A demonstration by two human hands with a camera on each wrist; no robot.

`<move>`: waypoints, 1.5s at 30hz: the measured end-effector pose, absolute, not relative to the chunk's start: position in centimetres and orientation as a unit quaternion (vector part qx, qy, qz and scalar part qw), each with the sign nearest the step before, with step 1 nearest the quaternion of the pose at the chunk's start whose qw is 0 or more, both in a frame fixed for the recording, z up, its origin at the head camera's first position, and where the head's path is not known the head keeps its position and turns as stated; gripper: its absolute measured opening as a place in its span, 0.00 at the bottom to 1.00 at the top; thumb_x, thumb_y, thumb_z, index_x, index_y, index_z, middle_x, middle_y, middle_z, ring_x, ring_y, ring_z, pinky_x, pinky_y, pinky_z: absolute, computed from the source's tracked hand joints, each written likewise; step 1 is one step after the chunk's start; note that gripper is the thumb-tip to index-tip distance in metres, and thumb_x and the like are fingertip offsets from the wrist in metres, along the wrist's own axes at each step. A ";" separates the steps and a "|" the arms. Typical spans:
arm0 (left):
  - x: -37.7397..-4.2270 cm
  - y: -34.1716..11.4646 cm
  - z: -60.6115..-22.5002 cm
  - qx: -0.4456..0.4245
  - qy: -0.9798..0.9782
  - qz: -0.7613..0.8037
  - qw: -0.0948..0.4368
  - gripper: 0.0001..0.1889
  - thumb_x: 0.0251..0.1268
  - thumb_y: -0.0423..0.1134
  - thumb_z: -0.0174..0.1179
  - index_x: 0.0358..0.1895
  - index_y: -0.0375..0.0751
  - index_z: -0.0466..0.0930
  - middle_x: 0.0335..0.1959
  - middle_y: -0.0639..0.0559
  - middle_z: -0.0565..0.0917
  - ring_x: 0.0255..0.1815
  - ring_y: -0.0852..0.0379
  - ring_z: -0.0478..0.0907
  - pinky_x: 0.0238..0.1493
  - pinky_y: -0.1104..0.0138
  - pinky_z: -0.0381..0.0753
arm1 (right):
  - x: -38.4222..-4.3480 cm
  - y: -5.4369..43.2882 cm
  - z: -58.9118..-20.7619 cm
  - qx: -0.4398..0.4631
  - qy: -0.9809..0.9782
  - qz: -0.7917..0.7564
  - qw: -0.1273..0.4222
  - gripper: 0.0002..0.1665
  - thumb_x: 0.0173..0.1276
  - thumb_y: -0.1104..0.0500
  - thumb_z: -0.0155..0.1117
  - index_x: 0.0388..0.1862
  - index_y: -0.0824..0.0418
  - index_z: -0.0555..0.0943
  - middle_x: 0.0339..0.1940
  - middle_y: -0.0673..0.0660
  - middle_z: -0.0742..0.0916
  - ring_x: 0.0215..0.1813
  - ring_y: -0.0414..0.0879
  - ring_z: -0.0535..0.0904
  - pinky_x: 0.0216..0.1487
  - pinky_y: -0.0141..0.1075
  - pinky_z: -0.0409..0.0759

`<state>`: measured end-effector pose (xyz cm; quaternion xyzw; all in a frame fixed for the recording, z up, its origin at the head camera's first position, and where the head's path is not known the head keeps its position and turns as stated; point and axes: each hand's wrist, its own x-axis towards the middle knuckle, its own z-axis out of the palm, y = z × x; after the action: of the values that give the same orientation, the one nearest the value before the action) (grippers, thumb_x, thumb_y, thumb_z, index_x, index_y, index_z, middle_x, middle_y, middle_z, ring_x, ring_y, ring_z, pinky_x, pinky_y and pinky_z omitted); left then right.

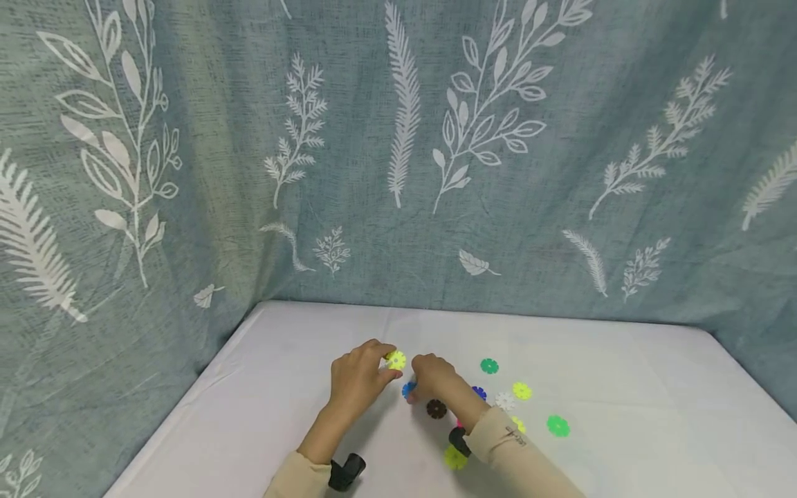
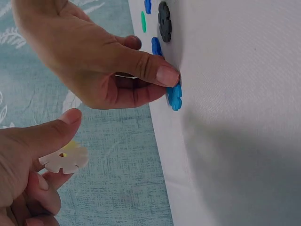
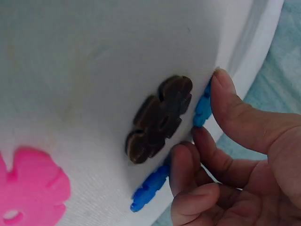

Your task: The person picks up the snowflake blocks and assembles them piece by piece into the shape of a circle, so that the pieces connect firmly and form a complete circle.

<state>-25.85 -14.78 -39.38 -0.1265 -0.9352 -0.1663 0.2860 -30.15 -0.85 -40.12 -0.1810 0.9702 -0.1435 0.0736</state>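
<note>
My left hand point(image 1: 356, 379) is raised above the table and pinches notched, flower-shaped plastic discs between thumb and fingers. A yellow disc point(image 1: 396, 360) faces the head camera; in the left wrist view a white disc point(image 2: 70, 161) covers most of the yellow. To its right, my right hand point(image 1: 438, 380) is down at the tabletop, thumb and forefinger gripping the edge of a light blue disc point(image 3: 203, 109). A brown disc point(image 1: 436, 409) lies flat beside the right hand. Close to its curled fingers is a darker blue disc point(image 3: 149, 188), and a pink disc point(image 3: 35, 188) lies farther off.
More discs lie right of the hands: a dark green one point(image 1: 489, 366), a yellow one point(image 1: 521, 391), a white one point(image 1: 505, 401) and a bright green one point(image 1: 558, 426). A yellow-green disc point(image 1: 455, 457) lies below the right wrist. A leaf-patterned curtain point(image 1: 373, 263) hangs behind the white table point(image 1: 629, 373).
</note>
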 end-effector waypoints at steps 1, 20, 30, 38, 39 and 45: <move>-25.9 -14.7 -39.4 -0.126 -0.935 -0.165 0.288 0.19 0.35 0.47 0.73 0.37 0.47 0.85 0.28 0.54 0.84 0.12 0.67 0.61 0.11 0.76 0.56 | -30.2 -0.8 -40.2 -0.181 0.969 -0.153 0.073 0.24 0.42 0.56 0.78 0.35 0.65 0.77 0.27 0.55 0.82 0.30 0.48 0.76 0.36 0.42 0.76; -25.9 -13.5 -39.2 -0.112 -0.932 -0.156 0.307 0.21 0.36 0.49 0.73 0.39 0.47 0.85 0.29 0.54 0.84 0.14 0.61 0.71 0.11 0.73 0.58 | -30.2 4.4 -39.4 -0.312 0.889 -0.323 -0.086 0.06 0.57 0.68 0.65 0.27 0.62 0.76 0.20 0.51 0.80 0.22 0.37 0.69 0.26 0.27 0.69; -25.7 -10.6 -38.3 -0.135 -0.931 -0.171 0.292 0.20 0.39 0.53 0.71 0.37 0.48 0.85 0.28 0.56 0.84 0.13 0.67 0.62 0.12 0.75 0.57 | -28.7 7.3 -39.2 -0.310 0.864 -0.359 -0.171 0.07 0.59 0.68 0.63 0.28 0.61 0.73 0.23 0.49 0.78 0.24 0.36 0.69 0.26 0.26 0.72; -25.4 -9.3 -38.1 -0.148 -0.927 -0.174 0.298 0.18 0.39 0.52 0.71 0.37 0.48 0.86 0.28 0.56 0.84 0.12 0.68 0.61 0.11 0.76 0.55 | -28.5 8.4 -39.5 -0.324 0.849 -0.345 -0.234 0.08 0.57 0.69 0.64 0.28 0.63 0.73 0.24 0.50 0.77 0.25 0.36 0.67 0.26 0.24 0.70; -25.4 -9.2 -38.1 -0.148 -0.927 -0.174 0.298 0.18 0.39 0.51 0.72 0.37 0.49 0.86 0.28 0.57 0.84 0.12 0.68 0.61 0.11 0.76 0.55 | -28.5 8.5 -39.5 -0.325 0.849 -0.341 -0.240 0.08 0.57 0.70 0.64 0.28 0.63 0.73 0.24 0.50 0.77 0.25 0.36 0.67 0.26 0.24 0.70; -25.3 -8.8 -37.9 -0.148 -0.926 -0.177 0.299 0.18 0.40 0.52 0.72 0.36 0.49 0.85 0.27 0.58 0.84 0.12 0.69 0.60 0.11 0.76 0.54 | -28.4 8.8 -39.6 -0.321 0.847 -0.340 -0.254 0.08 0.56 0.70 0.65 0.28 0.63 0.73 0.25 0.51 0.78 0.26 0.37 0.68 0.27 0.24 0.72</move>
<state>-25.33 -8.76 -37.90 -0.1476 -0.9260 -0.1767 0.2992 -28.40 8.81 -39.62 -0.3213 0.8468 -0.3396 -0.2538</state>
